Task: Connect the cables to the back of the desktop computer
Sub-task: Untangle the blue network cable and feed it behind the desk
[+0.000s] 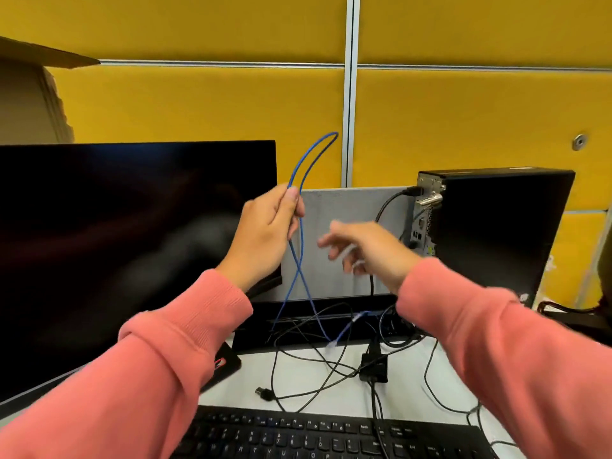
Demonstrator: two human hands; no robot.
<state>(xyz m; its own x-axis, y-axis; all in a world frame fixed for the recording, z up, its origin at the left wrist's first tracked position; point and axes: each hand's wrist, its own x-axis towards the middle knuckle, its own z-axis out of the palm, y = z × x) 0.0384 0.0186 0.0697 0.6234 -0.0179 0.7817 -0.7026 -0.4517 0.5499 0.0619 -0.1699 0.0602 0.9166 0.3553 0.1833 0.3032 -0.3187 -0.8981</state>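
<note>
Nearest us, our left hand [265, 233] pinches the blue cable [299, 180] in 1 upright loop. Its 2 plugs dangle at 5 o'clock, nearer our blurred right hand [367, 250], fingers loosely spread; the computer [496, 226] stands at 3 o'clock.

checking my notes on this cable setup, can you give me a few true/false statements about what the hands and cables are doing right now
1. The left hand pinches a blue cable folded into a loop. True.
2. The right hand grips the blue cable too. False: it is blurred, its fingers spread, and it holds nothing.
3. A black cable is already plugged into the back of the desktop computer. True.
4. The monitor shows a lit desktop. False: its screen is dark.
5. The blue cable's clear plug is inserted in the computer. False: it lies loose on the desk among black cables.
</note>
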